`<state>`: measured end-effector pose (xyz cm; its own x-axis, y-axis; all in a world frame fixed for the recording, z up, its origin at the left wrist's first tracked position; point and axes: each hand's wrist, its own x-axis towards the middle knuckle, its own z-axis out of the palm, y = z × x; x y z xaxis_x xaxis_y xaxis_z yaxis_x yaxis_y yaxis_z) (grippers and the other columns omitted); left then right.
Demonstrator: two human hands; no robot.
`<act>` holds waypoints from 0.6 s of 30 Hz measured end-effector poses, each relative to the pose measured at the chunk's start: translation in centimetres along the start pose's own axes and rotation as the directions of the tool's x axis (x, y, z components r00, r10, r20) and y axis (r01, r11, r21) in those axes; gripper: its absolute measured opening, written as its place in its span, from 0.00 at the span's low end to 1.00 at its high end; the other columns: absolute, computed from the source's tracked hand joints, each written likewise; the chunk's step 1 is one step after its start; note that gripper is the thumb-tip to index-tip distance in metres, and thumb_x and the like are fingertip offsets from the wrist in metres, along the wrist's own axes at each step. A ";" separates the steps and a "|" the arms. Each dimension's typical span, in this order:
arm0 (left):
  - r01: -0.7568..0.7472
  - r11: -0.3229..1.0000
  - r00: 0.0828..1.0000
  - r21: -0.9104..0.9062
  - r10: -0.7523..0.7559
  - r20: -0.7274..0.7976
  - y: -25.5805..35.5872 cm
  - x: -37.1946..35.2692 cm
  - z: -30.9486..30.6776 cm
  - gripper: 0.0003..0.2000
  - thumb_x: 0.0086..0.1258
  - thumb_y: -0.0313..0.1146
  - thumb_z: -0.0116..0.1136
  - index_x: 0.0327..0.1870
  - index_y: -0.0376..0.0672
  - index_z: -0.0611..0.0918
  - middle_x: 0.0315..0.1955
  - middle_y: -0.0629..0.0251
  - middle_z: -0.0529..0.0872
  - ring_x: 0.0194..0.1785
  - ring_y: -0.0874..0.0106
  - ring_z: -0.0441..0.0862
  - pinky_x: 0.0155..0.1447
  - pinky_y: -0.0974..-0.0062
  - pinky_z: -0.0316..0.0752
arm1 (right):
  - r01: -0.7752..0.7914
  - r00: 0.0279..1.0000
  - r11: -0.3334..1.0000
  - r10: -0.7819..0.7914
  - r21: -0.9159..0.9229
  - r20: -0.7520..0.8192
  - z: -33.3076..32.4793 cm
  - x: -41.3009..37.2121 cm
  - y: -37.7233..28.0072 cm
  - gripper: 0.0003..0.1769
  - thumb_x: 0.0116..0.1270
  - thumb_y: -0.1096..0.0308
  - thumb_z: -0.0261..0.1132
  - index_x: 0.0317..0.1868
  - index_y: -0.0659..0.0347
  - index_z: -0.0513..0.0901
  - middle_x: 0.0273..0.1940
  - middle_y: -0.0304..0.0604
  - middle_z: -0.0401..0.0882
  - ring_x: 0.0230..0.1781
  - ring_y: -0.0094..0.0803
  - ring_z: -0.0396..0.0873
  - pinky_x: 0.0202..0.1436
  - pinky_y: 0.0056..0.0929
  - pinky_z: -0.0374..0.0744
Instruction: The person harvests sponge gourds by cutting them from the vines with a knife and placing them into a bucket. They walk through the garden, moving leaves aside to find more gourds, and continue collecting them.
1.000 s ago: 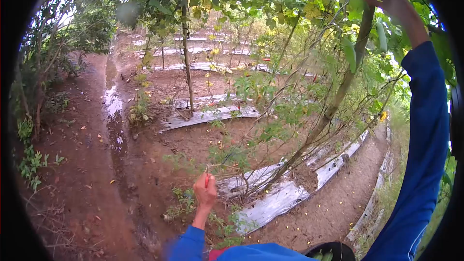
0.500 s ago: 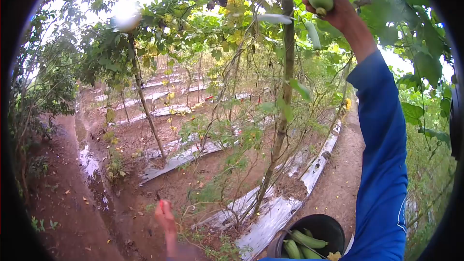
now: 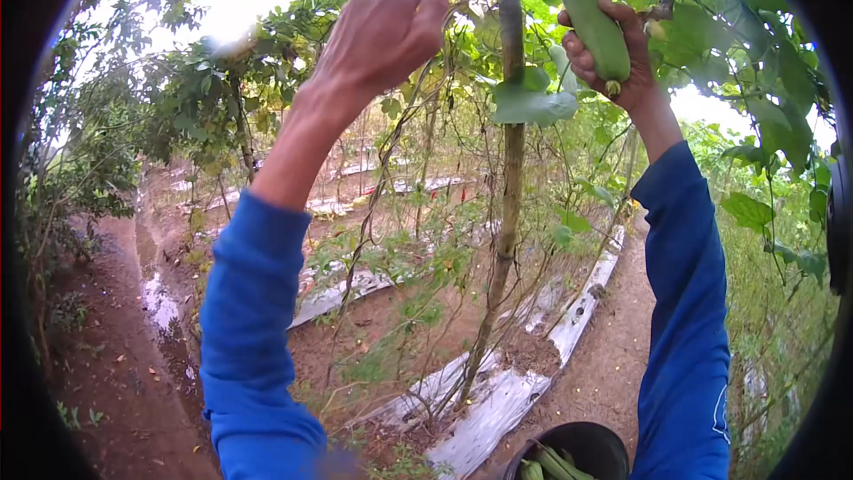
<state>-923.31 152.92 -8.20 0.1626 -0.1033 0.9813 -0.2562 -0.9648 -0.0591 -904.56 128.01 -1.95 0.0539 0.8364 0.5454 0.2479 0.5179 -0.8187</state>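
My right hand (image 3: 643, 78) is raised at the upper right, its fingers wrapped round a long pale-green gourd (image 3: 593, 22). The gourd's blunt tip points down, and its upper end runs out of the top of the view. To the left, my left hand (image 3: 378, 40) is lifted among the vines with its back toward me and its fingers curled closed. Whatever those fingers hold is hidden. Between the hands stands a wooden pole (image 3: 513, 151), with a broad leaf (image 3: 536, 105) in front of it.
Below me a black bucket (image 3: 597, 444) holds several green gourds (image 3: 553, 465). Silvery plastic mulch (image 3: 498, 413) covers the planted rows beside a dirt path (image 3: 613, 347). Thin stems and vines tangle around the pole. A wet ditch (image 3: 162, 302) runs along the left.
My left hand has risen from low down, where it held something small and red, to the vines at the top. My right hand stays on the gourd, slightly lower now.
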 end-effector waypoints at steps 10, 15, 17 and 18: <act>-0.198 0.974 0.972 0.107 0.209 -0.107 2.2 13.2 6.1 0.19 0.73 0.40 0.44 0.47 0.35 0.84 0.37 0.44 0.87 0.40 0.52 0.85 0.47 0.56 0.79 | 0.002 0.998 1.000 -0.002 -0.015 -0.058 1.2 0.0 0.2 0.32 0.68 0.47 0.62 0.53 0.72 0.76 0.34 0.57 0.82 0.25 0.38 0.85 0.26 0.31 0.88; -0.270 0.907 0.945 0.322 0.314 -0.091 2.5 13.2 6.9 0.14 0.72 0.33 0.47 0.45 0.37 0.85 0.39 0.46 0.87 0.42 0.52 0.87 0.46 0.56 0.81 | -0.087 0.988 0.995 0.079 0.056 0.130 2.0 0.0 -0.3 0.34 0.69 0.46 0.61 0.56 0.73 0.72 0.36 0.54 0.80 0.32 0.34 0.83 0.25 0.29 0.87; -0.241 0.892 0.952 0.382 0.294 -0.084 2.5 13.5 7.1 0.13 0.72 0.33 0.48 0.45 0.38 0.85 0.39 0.47 0.87 0.41 0.52 0.87 0.46 0.56 0.82 | -0.046 0.995 0.998 0.043 0.037 0.085 2.0 0.0 -0.1 0.34 0.69 0.46 0.61 0.56 0.73 0.72 0.36 0.53 0.80 0.30 0.33 0.82 0.24 0.27 0.85; -0.245 0.890 0.952 0.384 0.295 -0.077 2.5 13.6 7.2 0.13 0.72 0.33 0.48 0.45 0.38 0.85 0.38 0.47 0.87 0.41 0.52 0.87 0.46 0.56 0.82 | -0.001 0.999 1.000 0.000 0.023 0.046 2.0 0.0 -0.1 0.34 0.69 0.45 0.61 0.56 0.73 0.73 0.35 0.52 0.80 0.28 0.32 0.81 0.23 0.26 0.83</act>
<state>-914.90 147.42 3.72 0.0059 -0.3642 0.9313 0.0980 -0.9266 -0.3630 -906.53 128.27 -2.23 0.0092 0.8439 0.5364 0.2254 0.5209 -0.8233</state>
